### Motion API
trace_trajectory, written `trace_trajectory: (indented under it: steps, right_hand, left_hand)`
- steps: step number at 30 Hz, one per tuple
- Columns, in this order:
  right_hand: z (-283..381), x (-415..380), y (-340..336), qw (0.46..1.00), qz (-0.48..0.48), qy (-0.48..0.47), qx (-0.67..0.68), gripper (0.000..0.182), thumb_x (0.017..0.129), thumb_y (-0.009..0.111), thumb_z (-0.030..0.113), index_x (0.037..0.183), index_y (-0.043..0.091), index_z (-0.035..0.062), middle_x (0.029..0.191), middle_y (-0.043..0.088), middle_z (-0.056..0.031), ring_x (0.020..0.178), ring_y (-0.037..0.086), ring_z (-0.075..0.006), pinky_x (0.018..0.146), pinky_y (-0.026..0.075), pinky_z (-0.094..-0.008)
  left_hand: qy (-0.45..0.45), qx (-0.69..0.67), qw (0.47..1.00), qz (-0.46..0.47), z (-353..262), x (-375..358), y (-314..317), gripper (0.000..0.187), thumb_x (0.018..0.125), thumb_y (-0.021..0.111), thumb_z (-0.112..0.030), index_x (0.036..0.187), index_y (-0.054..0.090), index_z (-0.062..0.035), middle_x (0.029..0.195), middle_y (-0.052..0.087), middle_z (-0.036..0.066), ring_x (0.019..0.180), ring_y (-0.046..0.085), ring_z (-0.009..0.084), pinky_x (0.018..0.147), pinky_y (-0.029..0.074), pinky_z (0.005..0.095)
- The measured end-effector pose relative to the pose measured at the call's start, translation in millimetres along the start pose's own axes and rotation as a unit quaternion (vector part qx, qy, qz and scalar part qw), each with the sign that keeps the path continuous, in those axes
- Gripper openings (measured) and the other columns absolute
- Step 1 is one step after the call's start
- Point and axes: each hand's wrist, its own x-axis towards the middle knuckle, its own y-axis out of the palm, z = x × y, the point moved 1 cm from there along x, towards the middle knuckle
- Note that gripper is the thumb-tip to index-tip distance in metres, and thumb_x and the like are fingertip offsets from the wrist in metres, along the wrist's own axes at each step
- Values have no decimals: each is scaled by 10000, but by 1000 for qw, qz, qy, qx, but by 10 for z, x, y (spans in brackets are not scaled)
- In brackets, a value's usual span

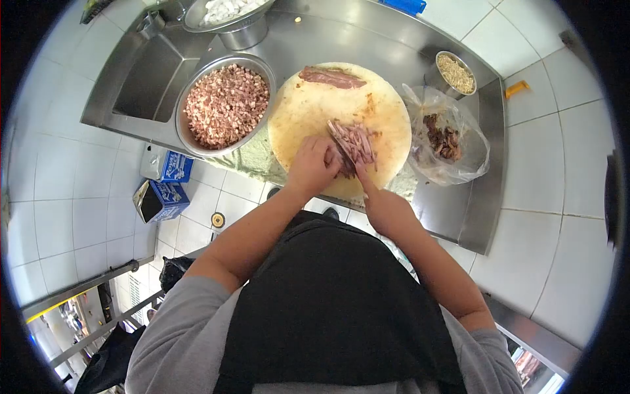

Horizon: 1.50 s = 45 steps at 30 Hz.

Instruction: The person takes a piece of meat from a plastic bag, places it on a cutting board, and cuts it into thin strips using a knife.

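Observation:
On a round cutting board [302,105], my right hand [388,211] grips a knife [344,148], its handle hidden in the fist. The blade stands against a piece of meat, mostly covered by my fingers. My left hand [314,164] presses on that piece with curled fingers, just left of the blade. Thin strips of cut meat [357,141] lie in a pile to the right of the blade. A longer uncut slab of meat [333,77] rests near the board's far edge.
A steel bowl of diced meat [226,105] stands left of the board, beside the sink [147,88]. At right are a clear plastic bag [469,154] holding dark meat pieces and a tin of shredded food [455,73]. A colander [231,25] with white pieces sits at the back left.

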Motion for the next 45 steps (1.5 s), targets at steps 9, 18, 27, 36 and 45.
trace_trajectory:
  steps: [9, 18, 27, 36, 45]
  right_hand:
    - [-44, -293, -322, 1000, -6, 13, -25, 792, 1012, 507, 183, 1679, 83, 239, 897, 725, -248, 812, 719, -416, 761, 574, -547]
    - [-93, -256, -255, 999, -8, 20, -34, 781, 1024, 521, 214, 1677, 93, 241, 906, 727, -246, 829, 718, -420, 781, 575, -545]
    - [-23, -326, -343, 1000, 17, 10, -7, 740, 1020, 515, 216, 1669, 159, 243, 942, 728, -251, 878, 716, -422, 820, 558, -550]
    - [-32, -445, -475, 999, 3, 38, -10, 720, 1024, 506, 217, 1664, 179, 231, 913, 724, -243, 864, 716, -415, 810, 565, -543]
    - [-26, -450, -453, 1000, -26, -3, -5, 724, 1018, 524, 195, 1662, 195, 221, 841, 714, -223, 783, 710, -411, 751, 563, -548]
  left_hand:
    - [-32, 1, 999, -1, 35, 14, 4, 225, 838, 710, -88, 1048, 633, -67, 1051, 617, 169, 1035, 581, 391, 918, 497, 482]
    - [75, 68, 994, 36, -57, 56, -19, 232, 819, 749, -118, 1049, 752, -91, 1099, 626, 119, 1055, 594, 350, 940, 506, 457]
    - [60, 41, 997, 19, -55, 82, -31, 136, 820, 763, -109, 951, 743, -80, 1062, 642, 109, 1028, 607, 347, 905, 526, 444]
    - [41, 38, 998, -15, -30, 60, 0, 143, 825, 760, -105, 960, 721, -74, 1036, 647, 126, 1008, 611, 371, 912, 516, 456]
    - [11, 50, 999, -17, 72, 45, -92, 149, 819, 743, -82, 958, 695, -56, 1032, 669, 152, 1016, 628, 377, 912, 519, 464]
